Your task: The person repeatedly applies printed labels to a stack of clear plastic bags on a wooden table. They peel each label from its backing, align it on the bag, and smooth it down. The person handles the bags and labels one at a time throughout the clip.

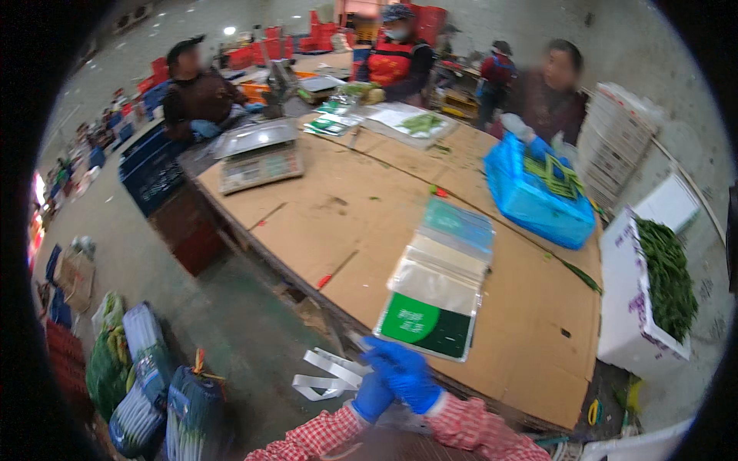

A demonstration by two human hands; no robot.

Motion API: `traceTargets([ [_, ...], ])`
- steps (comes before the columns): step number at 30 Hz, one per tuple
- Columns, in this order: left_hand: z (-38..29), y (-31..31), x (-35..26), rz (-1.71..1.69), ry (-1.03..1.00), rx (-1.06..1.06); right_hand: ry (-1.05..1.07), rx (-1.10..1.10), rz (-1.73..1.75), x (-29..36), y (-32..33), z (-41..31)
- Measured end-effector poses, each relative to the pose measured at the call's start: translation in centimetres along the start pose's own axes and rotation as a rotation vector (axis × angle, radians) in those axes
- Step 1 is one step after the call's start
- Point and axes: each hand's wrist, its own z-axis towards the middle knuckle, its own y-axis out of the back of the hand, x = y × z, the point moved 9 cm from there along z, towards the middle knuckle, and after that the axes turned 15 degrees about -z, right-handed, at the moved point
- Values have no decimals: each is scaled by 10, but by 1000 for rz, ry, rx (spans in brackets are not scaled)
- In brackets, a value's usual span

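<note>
My left hand (372, 396) and my right hand (406, 371), both in blue gloves, come together at the table's near edge. The right crosses over the left and hides much of it. A looped white strip (328, 383) hangs beside the left hand and runs in behind its fingers, which appear to hold it. Whether the right hand grips anything is hidden. Just beyond my fingers, flat printed plastic bags (441, 276) in green, clear and blue lie overlapping on the cardboard-covered table (323, 225).
A weighing scale (260, 164) stands at the table's left corner. At right are a blue-lined crate (536, 213) of greens and a foam box (625, 311) of leafy greens. Several co-workers surround the table. Bagged vegetables (193, 409) sit on the floor at left.
</note>
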Motion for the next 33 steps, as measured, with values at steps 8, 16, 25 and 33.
traceTargets([
  [8, 0, 49, -30, -680, -108, -180, -207, 57, -127, -31, 18, -42],
  [16, -11, 69, -39, -500, -136, -154, -142, -59, 114, -24, 34, -30],
  [25, -21, 14, -16, -651, 162, 187, -228, -110, 16, -32, 51, -39],
  [33, -21, 16, -34, -187, -111, 95, 76, -200, -636, 15, 60, -46],
])
